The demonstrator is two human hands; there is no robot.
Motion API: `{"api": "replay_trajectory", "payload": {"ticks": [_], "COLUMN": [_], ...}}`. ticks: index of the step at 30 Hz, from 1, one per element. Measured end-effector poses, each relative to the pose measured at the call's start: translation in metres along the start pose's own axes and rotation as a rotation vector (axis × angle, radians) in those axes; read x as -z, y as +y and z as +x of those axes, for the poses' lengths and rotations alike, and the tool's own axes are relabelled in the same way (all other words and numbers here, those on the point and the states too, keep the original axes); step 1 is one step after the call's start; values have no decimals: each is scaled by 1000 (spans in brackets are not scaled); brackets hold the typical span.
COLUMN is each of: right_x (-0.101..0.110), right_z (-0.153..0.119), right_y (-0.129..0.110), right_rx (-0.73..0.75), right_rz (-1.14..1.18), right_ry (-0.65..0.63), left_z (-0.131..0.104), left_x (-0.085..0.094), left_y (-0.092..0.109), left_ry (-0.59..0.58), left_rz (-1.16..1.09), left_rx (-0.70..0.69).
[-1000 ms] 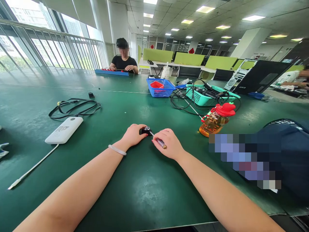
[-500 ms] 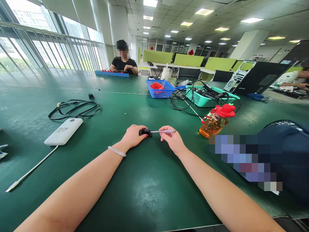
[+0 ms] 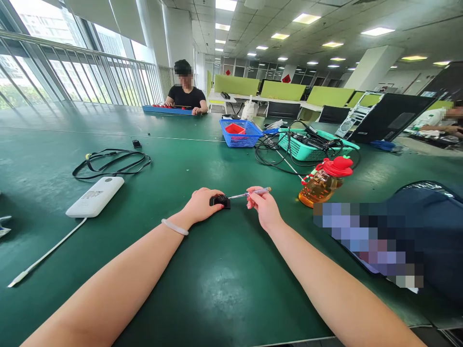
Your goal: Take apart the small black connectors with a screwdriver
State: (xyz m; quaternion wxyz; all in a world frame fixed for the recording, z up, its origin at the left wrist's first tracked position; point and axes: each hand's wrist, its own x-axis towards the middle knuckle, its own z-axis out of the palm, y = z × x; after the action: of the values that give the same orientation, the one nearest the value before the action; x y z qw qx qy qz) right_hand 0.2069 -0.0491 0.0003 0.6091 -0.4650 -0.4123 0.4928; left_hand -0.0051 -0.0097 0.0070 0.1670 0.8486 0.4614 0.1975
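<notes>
My left hand [image 3: 201, 206] rests on the green table [image 3: 220, 284], its fingers closed round a small black part [image 3: 221, 200] whose exact kind I cannot make out. A slim screwdriver [image 3: 259, 191] with a clear, pale handle is pinched in my right hand [image 3: 265, 209]. Its thin metal shaft points left, and the tip meets or almost meets the right side of the black part; actual contact is too small to tell. The screwdriver slants slightly, with its handle end higher than its tip.
On the left lie a white power bank [image 3: 96, 196] with a cable and a black cord loop [image 3: 112, 164]. Ahead are a blue basket [image 3: 240, 140] and a teal basket [image 3: 307, 152] of cables. A red-lidded bottle [image 3: 320, 185] stands right. A person [image 3: 186, 96] sits opposite.
My right hand and the screwdriver have shifted a little to the right, and the handle end has tipped upward. The black part has moved slightly right. The person opposite has lowered a hand to the table.
</notes>
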Motion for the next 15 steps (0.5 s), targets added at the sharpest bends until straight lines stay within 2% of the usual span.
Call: {"api": "replay_trajectory", "payload": {"ticks": [5,10,15], "right_x": [1,1,0], "right_z": [1,1,1], "right_y": [2,3,4], "right_rx": [-34,-64,-94], "right_rz": [11,28,42], "right_ry": [-26,-66,-102], "left_z": [0,-1,-1], "left_x": [0,-1,-2], "left_y": [-1,0,1], "left_ry": [-34,-104,-110], "left_rz": [-19,-77,-83], "left_rx": [-50,-159,-188]}}
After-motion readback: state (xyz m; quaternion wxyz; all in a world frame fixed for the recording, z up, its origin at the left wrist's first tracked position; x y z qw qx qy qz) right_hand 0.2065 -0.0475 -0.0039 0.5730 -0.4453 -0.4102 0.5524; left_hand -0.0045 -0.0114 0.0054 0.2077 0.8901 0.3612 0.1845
